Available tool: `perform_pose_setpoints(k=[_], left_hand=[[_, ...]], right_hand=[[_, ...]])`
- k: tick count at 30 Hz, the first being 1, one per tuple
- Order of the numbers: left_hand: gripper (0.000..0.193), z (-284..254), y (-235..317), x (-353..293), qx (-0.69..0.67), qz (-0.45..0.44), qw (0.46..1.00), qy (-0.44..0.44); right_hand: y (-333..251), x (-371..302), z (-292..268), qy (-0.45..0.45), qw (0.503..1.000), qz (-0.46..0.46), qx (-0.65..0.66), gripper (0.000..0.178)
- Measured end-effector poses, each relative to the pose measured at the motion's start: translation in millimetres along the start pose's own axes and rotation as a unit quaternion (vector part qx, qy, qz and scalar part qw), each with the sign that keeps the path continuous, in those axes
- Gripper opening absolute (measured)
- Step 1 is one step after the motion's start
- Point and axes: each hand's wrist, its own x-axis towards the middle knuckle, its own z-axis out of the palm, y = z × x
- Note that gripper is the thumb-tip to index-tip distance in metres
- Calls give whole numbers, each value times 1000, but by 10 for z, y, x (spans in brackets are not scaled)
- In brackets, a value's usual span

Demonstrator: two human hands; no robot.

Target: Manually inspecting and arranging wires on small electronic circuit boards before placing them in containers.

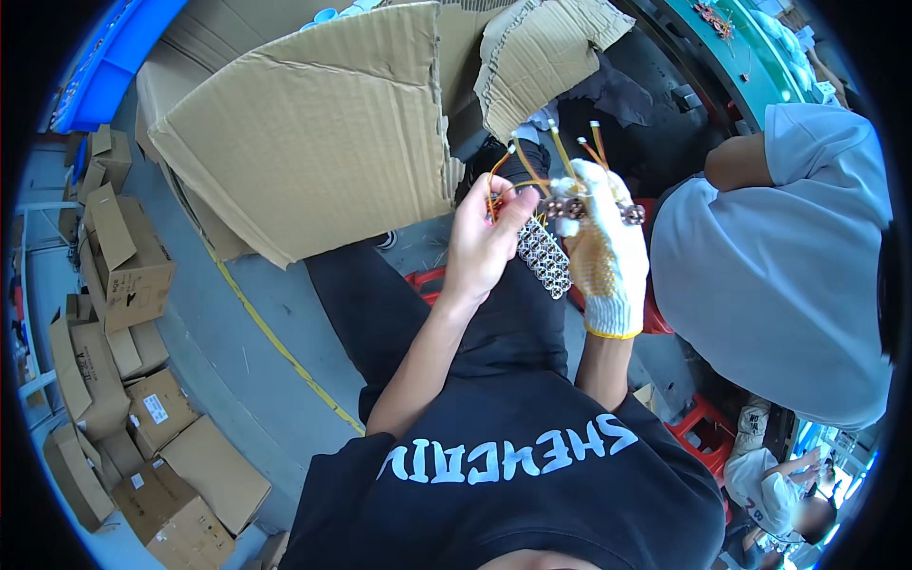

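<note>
My bare left hand [483,237] is closed, thumb and fingers pinching thin orange-yellow wires [503,159] with small white connectors at their tips. My right hand [605,249], in a white knit glove with yellow dots and a yellow cuff edge, is closed around a bunch of small round coppery parts [567,208]. More wires [559,147] with white ends rise from that bunch. Between my hands, above my thigh, hangs a panel of small round silvery metal parts [543,258] set in rows. Whether it is joined to the wires is hidden by my fingers.
A large cardboard box [313,133] stands just beyond my left hand. On the right sits a person in a light shirt [769,256], close to my right arm. A green workbench [731,47] is at the far right. Cardboard boxes [133,275] line the left; a red stool [705,437] stands behind right.
</note>
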Motion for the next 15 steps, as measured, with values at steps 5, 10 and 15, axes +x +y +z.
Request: perform_pose_setpoints(k=[5, 10, 15], left_hand=[[22, 162, 11, -20, 66, 73, 995, -23], [21, 95, 18, -12, -151, 1, 988, -37], [21, 159, -6, -9, -184, -27, 983, -2]], right_hand=[[145, -11, 63, 16, 1000, 23, -8, 25], [239, -5, 63, -6, 992, 61, 114, 23], [263, 24, 22, -19, 995, 41, 90, 30]])
